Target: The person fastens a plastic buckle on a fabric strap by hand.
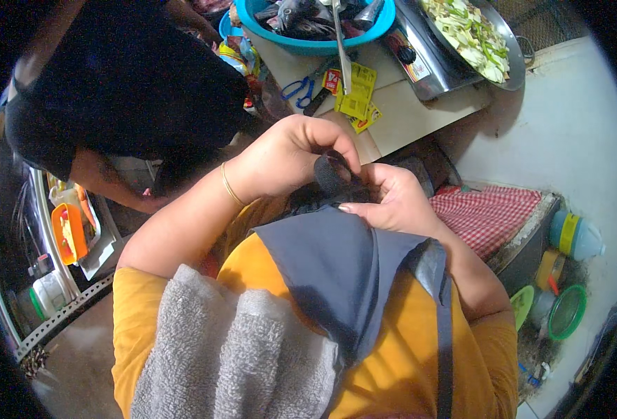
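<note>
In front of my belly, my left hand (290,152) pinches a looped black strap (332,175). My right hand (397,199) grips dark cloth right beside it, its thumb on the upper edge of a grey apron (334,262). The two hands almost touch, and what lies between the fingers is partly hidden. The apron drapes over a yellow shirt (403,345), and a thin grey apron strap (443,345) runs down at its right. A grey terry towel (245,351) hangs over my chest on the left.
A turquoise basin (319,44) of fish stands on a table with blue-handled scissors (299,91) and yellow sachets (358,94). Beside it, a pan (515,57) of chopped vegetables rests on a gas stove (418,68). A person in black (146,78) stands close at left. A red checked cloth (486,214) lies right.
</note>
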`<state>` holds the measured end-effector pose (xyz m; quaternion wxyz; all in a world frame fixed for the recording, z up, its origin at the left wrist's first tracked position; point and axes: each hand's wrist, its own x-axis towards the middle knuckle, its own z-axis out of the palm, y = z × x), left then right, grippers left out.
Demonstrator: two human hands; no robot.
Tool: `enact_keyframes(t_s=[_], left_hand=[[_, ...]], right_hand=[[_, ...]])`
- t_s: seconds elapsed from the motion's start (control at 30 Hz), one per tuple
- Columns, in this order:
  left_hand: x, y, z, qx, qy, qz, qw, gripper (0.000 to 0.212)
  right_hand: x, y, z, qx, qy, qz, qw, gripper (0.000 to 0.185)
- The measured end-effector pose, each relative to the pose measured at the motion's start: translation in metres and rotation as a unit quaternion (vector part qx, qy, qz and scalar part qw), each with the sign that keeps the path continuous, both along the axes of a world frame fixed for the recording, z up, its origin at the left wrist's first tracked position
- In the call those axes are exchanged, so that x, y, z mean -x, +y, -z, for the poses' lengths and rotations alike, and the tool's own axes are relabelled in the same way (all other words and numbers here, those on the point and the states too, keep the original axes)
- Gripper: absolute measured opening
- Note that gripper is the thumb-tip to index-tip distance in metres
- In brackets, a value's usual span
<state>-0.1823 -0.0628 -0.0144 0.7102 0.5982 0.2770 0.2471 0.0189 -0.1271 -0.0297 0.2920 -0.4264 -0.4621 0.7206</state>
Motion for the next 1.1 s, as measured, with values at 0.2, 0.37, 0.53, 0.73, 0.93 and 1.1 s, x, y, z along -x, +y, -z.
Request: enact_keyframes(t_s=[0.2,0.37,0.53,0.73,0.93,1.1], left_hand=[[-0.006,0.0,0.002,-0.027,0.016,0.028,0.999,0.011],[-0.007,0.007,0.015,-0.238,0.085,0.067,0.965,0.009],[-0.013,0.007,0.021,-0.231,0.045,0.055,0.97,0.013],[-0.018,0.001,0.025,-0.224,0.023,0.014,0.974,0.016],[-0.017,0.001,0.025,-0.221,0.014,0.014,0.975,0.019],[-0.018,-0.004,0.028,-0.186,-0.037,0.019,0.982,0.02]], right_hand=[[-0.005,0.002,0.009,-0.034,-0.048,-0.019,0.998,0.026],[-0.003,0.002,0.008,-0.041,-0.009,-0.007,0.999,0.024],[-0.008,0.004,0.01,-0.011,-0.026,-0.012,1.0,0.023],[-0.012,0.004,0.011,-0.025,-0.056,-0.014,0.998,0.023],[-0.01,0.006,0.01,-0.011,-0.012,-0.007,1.0,0.025],[-0.012,0.006,0.005,-0.061,-0.041,-0.021,0.997,0.025]])
